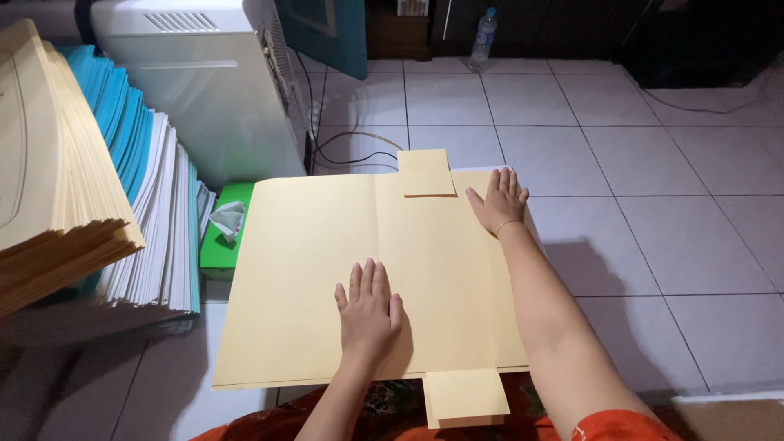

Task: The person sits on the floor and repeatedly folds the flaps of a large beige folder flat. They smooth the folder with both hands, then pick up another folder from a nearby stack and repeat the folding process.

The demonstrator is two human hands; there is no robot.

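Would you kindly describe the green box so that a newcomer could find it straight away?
Start at the white machine. On the floor in front of it lies the green box, wedged between the paper stack and the tan sheet. Only it is green, with white tissue poking out.

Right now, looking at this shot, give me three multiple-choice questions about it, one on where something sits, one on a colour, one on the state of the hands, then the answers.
1. Where does the green box sit?
A. On top of the sheet
B. Left of the tan sheet, beside the paper stacks
C. By the water bottle

2. What colour is the big sheet under the hands?
A. Tan yellow
B. Blue
C. White

3. How are the two hands placed?
A. Both lifted in the air
B. Both gripping a pen
C. Both flat, palms down on the sheet

Answers:
1 B, the box lies at the sheet's left edge, next to the stacked paper.
2 A, the sheet is tan all over, tabs included.
3 C, the left hand and right hand press flat with fingers spread.
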